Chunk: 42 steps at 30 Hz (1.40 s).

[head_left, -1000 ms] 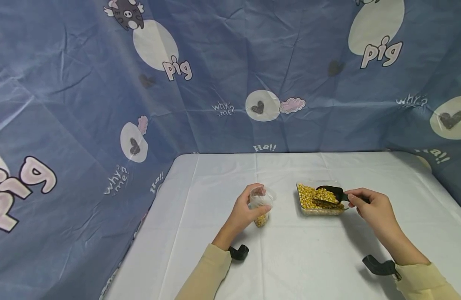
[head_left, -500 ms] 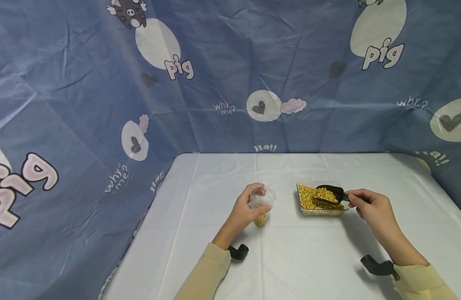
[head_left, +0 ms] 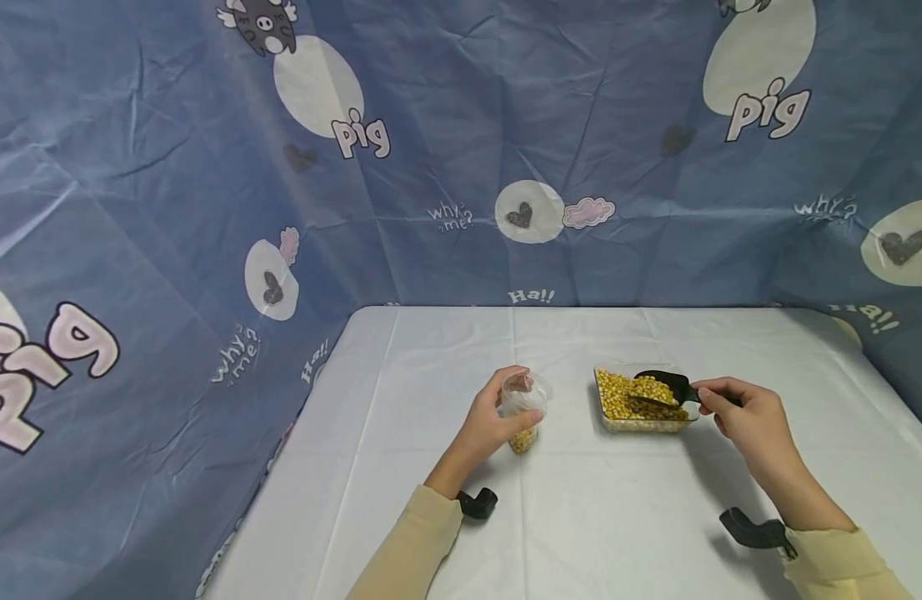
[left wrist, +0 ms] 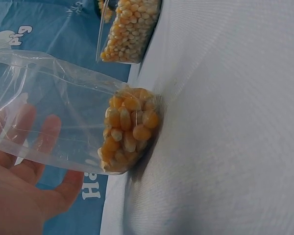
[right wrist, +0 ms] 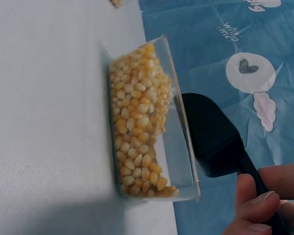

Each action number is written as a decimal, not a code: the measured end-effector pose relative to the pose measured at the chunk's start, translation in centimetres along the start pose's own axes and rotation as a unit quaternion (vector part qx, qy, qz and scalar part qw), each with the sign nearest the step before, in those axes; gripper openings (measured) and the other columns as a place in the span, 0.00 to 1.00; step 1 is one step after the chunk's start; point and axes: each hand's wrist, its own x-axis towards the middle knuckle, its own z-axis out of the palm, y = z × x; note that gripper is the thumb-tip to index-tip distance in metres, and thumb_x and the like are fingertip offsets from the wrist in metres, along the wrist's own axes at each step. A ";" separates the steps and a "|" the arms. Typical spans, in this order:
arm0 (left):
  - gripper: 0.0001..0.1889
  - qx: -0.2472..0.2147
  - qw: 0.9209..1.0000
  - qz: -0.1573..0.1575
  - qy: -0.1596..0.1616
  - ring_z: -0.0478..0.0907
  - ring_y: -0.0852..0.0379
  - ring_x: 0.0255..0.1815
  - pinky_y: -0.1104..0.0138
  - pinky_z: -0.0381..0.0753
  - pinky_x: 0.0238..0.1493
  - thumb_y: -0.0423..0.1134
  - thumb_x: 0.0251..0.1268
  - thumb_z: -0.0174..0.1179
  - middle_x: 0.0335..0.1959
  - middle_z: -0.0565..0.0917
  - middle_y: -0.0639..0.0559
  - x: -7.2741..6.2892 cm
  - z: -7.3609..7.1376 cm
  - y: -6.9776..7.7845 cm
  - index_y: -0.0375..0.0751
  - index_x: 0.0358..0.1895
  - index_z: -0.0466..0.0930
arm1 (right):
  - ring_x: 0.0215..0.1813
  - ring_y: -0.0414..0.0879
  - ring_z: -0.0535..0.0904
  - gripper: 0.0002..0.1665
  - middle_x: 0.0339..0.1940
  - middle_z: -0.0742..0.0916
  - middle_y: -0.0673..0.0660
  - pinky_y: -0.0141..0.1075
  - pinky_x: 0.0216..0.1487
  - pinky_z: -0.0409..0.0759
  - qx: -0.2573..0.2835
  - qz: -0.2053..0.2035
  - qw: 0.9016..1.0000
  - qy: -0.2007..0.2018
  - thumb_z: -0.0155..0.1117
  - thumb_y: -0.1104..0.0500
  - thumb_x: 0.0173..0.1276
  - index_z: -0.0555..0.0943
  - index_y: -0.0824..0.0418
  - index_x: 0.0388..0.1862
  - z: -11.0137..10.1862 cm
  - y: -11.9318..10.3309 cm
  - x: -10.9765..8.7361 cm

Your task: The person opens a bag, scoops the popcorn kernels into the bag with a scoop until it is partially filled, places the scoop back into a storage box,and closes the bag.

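Note:
My left hand [head_left: 487,425] grips a clear plastic bag [head_left: 523,402] by its upper part, keeping its mouth spread. Corn kernels [left wrist: 130,129] fill the bottom of the bag, which rests upright on the white cloth. To the right, my right hand [head_left: 754,425] pinches the handle of a black scoop [right wrist: 208,132] between thumb and fingers. Its blade holds a heap of kernels and lies over the clear rectangular container [head_left: 644,426]. In the right wrist view the scoop is seen at the container's rim, and the corn inside stands higher at one end.
A white cloth [head_left: 596,517] covers the table. Blue printed fabric [head_left: 431,125] hangs behind it and along the left side. Black wrist mounts [head_left: 478,505] stick out from both forearms, low over the table.
The head view has shifted very slightly. Both hands, the bag, the scoop and the container keep nearly the same places.

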 end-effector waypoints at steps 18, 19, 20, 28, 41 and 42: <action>0.32 0.004 1.000 -0.003 0.003 0.69 0.42 0.67 0.39 0.57 0.70 0.36 0.66 0.67 0.62 0.74 0.34 0.0 0.1 0.0 0.44 0.72 0.65 | 0.25 0.47 0.72 0.20 0.34 0.86 0.63 0.38 0.23 0.67 -0.110 -0.016 0.993 0.025 0.57 0.48 0.79 0.85 0.62 0.52 -0.2 -0.4 -0.1; 0.32 0.005 1.000 -0.003 0.003 0.70 0.42 0.66 0.39 0.57 0.70 0.36 0.66 0.67 0.61 0.74 0.34 0.0 0.1 -0.1 0.44 0.72 0.65 | 0.25 0.47 0.72 0.19 0.33 0.86 0.63 0.38 0.23 0.67 -0.113 -0.018 0.993 0.026 0.57 0.48 0.78 0.85 0.61 0.51 -0.2 -0.5 -0.1; 0.32 0.005 1.000 -0.004 0.003 0.69 0.41 0.67 0.39 0.57 0.70 0.36 0.66 0.67 0.62 0.74 0.34 0.0 0.1 -0.3 0.43 0.72 0.65 | 0.25 0.47 0.72 0.19 0.33 0.86 0.63 0.39 0.23 0.66 -0.113 -0.019 0.993 0.027 0.58 0.48 0.78 0.86 0.61 0.51 -0.2 -0.6 -0.1; 0.35 0.014 1.000 -0.002 0.012 0.69 0.45 0.68 0.39 0.56 0.70 0.39 0.65 0.69 0.64 0.75 0.39 0.6 0.3 -3.2 0.49 0.73 0.64 | 0.23 0.46 0.70 0.19 0.31 0.85 0.60 0.39 0.22 0.67 -0.055 -0.004 0.998 0.012 0.58 0.51 0.78 0.83 0.66 0.53 -0.2 -0.4 -0.2; 0.33 0.019 1.000 0.010 0.019 0.71 0.58 0.64 0.42 0.60 0.69 0.47 0.64 0.70 0.62 0.77 0.43 0.6 0.3 -3.5 0.60 0.70 0.67 | 0.22 0.43 0.70 0.14 0.27 0.85 0.53 0.36 0.22 0.68 0.120 0.024 0.992 -0.005 0.61 0.60 0.77 0.83 0.70 0.52 -0.4 -0.1 0.0; 0.33 0.020 1.000 0.009 0.019 0.71 0.58 0.64 0.42 0.60 0.69 0.48 0.64 0.70 0.62 0.77 0.43 0.6 0.3 -3.5 0.60 0.70 0.67 | 0.21 0.43 0.70 0.14 0.27 0.85 0.53 0.35 0.22 0.68 0.133 0.024 0.991 -0.005 0.61 0.60 0.76 0.83 0.70 0.51 -0.5 -0.2 0.0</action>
